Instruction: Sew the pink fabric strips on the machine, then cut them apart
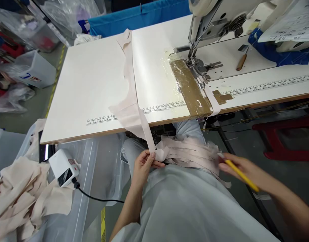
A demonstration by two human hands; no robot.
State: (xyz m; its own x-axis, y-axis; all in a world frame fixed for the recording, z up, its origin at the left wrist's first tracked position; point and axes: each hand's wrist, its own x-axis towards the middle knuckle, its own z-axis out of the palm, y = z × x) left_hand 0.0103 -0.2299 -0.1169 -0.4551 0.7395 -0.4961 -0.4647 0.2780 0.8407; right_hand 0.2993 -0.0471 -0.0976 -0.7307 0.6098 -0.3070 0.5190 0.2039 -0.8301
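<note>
My left hand [143, 166] pinches the end of a pale pink fabric piece [135, 114] between thumb and fingers. That piece runs up over the table's front edge and lies across the white tabletop. A bundle of pale pink fabric strips [189, 153] lies on my lap, to the right of my left hand. At the bundle's right end, my right hand [236, 166] is closed around a slim yellow tool [242, 175]. Motion smears the tool's tip, so its exact kind is unclear. Whether the right fingers also grip fabric there, I cannot tell.
A sewing machine [204, 37] stands on the white table [93, 77], with a fabric strip [213, 101] hanging from its front. A wooden-handled tool [241, 62] lies beside it. At left, a clear plastic bin [87, 181] holds pink fabric [18, 188] and a white corded device [64, 167].
</note>
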